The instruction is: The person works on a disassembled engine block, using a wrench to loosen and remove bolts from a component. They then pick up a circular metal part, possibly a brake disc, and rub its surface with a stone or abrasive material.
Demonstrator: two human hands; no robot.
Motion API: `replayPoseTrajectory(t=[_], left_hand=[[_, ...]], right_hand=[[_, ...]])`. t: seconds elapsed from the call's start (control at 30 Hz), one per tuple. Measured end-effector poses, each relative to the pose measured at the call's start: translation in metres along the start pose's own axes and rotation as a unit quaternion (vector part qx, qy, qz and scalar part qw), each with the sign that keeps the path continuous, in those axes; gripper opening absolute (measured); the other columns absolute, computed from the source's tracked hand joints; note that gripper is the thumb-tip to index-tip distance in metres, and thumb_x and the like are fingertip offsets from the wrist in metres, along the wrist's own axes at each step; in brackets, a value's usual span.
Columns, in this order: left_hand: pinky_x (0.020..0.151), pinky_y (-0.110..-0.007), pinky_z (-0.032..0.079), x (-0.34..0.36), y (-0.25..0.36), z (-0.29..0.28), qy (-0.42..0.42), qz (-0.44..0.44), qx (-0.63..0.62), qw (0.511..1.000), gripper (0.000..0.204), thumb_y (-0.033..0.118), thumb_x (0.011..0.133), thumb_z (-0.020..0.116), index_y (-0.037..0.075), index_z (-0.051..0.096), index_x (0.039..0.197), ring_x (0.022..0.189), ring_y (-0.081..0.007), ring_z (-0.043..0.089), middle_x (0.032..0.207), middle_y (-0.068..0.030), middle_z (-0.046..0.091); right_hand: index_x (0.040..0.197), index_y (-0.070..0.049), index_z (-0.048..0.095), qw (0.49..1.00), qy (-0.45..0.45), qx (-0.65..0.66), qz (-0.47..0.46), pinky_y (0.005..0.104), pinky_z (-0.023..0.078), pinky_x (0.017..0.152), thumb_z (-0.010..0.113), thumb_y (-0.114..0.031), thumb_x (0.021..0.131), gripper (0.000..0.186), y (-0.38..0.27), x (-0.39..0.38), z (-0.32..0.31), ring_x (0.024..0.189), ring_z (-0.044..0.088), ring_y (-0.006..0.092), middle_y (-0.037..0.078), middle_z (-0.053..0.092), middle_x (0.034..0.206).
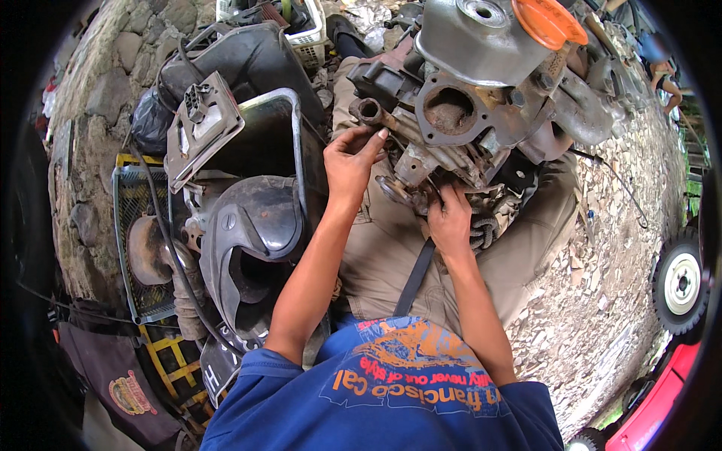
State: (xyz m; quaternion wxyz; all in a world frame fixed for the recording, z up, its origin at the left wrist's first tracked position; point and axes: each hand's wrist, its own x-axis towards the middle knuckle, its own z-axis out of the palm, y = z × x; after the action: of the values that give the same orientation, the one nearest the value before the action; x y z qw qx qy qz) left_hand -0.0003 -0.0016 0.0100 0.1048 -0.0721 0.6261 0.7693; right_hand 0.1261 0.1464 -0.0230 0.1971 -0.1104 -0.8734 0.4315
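A greasy metal engine assembly sits in front of me between my legs, with a round flanged opening (450, 111) on its near side. A rusty pipe stub (368, 112) juts from its left. My left hand (349, 164) is beside that stub, thumb and fingers drawn together in a pinch; anything between them is too small to make out. Under the lower castings (416, 167), my right hand (450, 216) has its fingers curled in against the metal. Its fingertips are partly hidden, and what they grip cannot be made out.
To the left stand a black bin (299, 135), a dark helmet (252, 225) and a blue-grey crate (129, 274) of worn parts. An orange round piece (550, 22) tops a grey metal housing (481, 46). Stony ground (602, 293) lies right, near a wheel (681, 283).
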Motion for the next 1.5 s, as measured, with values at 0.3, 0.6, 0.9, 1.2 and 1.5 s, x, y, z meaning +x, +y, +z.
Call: replayPoseTrajectory(t=[0.3,0.6,0.9,1.2,1.5], left_hand=[[0.073,-0.028,0.057,-0.010,0.001,-0.006,-0.011,0.011,0.026,1.000,0.019,0.009,0.086,0.075,-0.005,0.068,0.098,0.082,-0.0164,0.070,0.089,-0.0096,0.070],[0.072,-0.021,0.051,-0.007,0.000,0.003,0.013,0.152,0.143,0.978,0.018,0.003,0.081,0.079,-0.004,0.071,0.095,0.078,-0.0066,0.063,0.090,-0.0043,0.071],[0.072,-0.023,0.050,-0.003,-0.001,-0.003,0.014,0.259,0.249,0.933,0.017,0.001,0.077,0.080,-0.005,0.072,0.091,0.080,-0.0085,0.063,0.087,-0.0060,0.071],[0.070,-0.024,0.048,-0.003,0.005,0.001,0.014,0.235,0.223,0.946,0.014,0.000,0.076,0.080,-0.005,0.073,0.087,0.076,-0.0093,0.062,0.084,-0.0063,0.071],[0.062,-0.022,0.044,-0.002,0.003,0.003,0.025,0.246,0.209,0.946,0.014,0.000,0.075,0.081,-0.005,0.074,0.086,0.071,-0.0067,0.058,0.078,-0.0046,0.069]], right_hand=[[0.108,-0.002,0.065,0.997,-0.077,0.000,0.013,0.0461,0.051,0.076,0.063,-0.005,0.086,0.022,0.015,0.004,-0.003,0.092,0.062,0.0441,0.023,0.065,0.100],[0.106,-0.002,0.067,0.987,-0.149,0.023,0.057,0.0439,0.051,0.085,0.065,-0.008,0.086,0.021,0.044,0.011,0.075,0.101,0.061,0.0435,0.025,0.066,0.102],[0.121,0.003,0.059,0.878,-0.065,0.462,0.108,0.0316,0.048,0.091,0.063,-0.007,0.093,0.029,0.027,0.035,0.104,0.106,0.059,0.0150,0.007,0.062,0.117],[0.115,0.000,0.062,0.906,-0.063,0.415,0.052,0.0321,0.048,0.086,0.064,-0.010,0.094,0.024,0.035,0.038,0.106,0.096,0.058,0.0148,0.005,0.064,0.106],[0.122,0.000,0.062,0.919,-0.110,0.373,0.071,0.0339,0.047,0.094,0.063,-0.001,0.088,0.034,0.043,0.034,0.101,0.111,0.056,0.0158,0.010,0.060,0.125]])
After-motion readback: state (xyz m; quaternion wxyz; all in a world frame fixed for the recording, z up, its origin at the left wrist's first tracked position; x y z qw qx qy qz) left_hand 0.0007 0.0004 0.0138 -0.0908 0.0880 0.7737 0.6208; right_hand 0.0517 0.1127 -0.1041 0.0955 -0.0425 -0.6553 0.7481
